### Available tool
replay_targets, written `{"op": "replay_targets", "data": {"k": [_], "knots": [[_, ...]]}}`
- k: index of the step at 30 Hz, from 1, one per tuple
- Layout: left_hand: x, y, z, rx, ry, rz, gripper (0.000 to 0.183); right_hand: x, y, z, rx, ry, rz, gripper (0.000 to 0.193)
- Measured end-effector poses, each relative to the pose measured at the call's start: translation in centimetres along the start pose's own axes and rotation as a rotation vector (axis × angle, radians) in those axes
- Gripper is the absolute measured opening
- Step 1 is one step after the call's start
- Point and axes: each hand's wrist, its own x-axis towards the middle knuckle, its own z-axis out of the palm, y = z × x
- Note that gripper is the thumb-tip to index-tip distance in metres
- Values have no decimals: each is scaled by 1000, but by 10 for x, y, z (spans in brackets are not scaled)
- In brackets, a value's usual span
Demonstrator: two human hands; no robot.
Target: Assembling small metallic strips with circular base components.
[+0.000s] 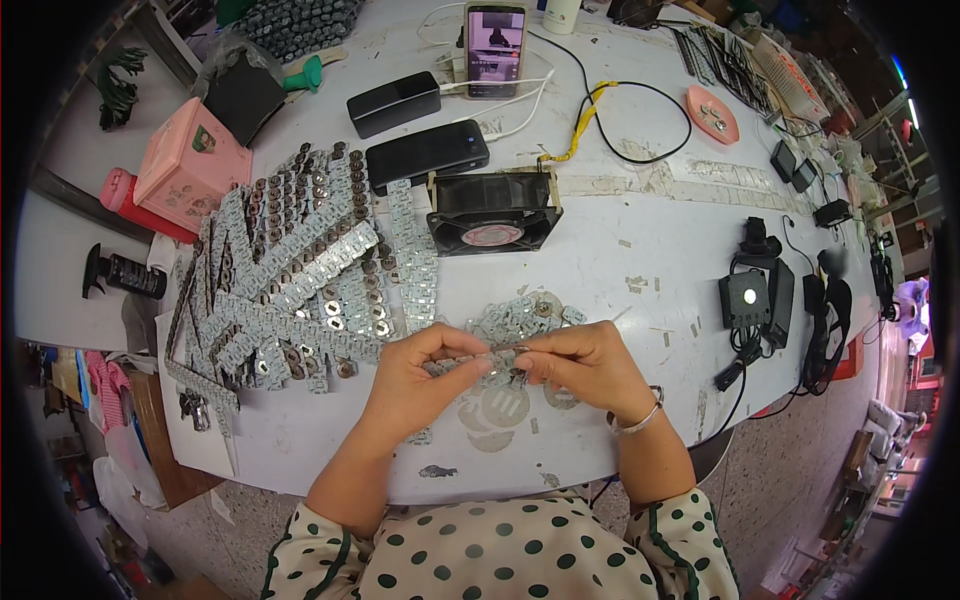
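Observation:
My left hand point(425, 372) and my right hand point(582, 366) meet over the near middle of the table, both closed in a pinch. Between their fingertips runs a short strip of silvery metal links point(503, 354), partly covered by the fingers. Just beyond and beneath it lies a small heap of similar silvery linked pieces point(520, 316). To the left spreads a large pile of silver linked metal strips point(300, 270), some with brown round pieces among them.
A small black fan point(494, 215) stands beyond the heap, with two black power banks point(428, 152) and a propped phone point(496, 50) behind. Black adapters with cables point(745, 297) lie right. A pink box point(185, 165) is at far left, a pink dish point(712, 115) at far right.

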Motion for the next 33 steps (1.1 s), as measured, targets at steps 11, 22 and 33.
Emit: {"op": "replay_targets", "data": {"k": [11,22,33], "knots": [[-3,-6,-4,-515,-194,-156,15,-3,7,9,324,-230,-51,21],[0,-3,17,274,168,496,17,5,18,24,-55,163,-187,17],[1,-5,16,280,183,560,18,4,9,27,305,104,31,19]]}}
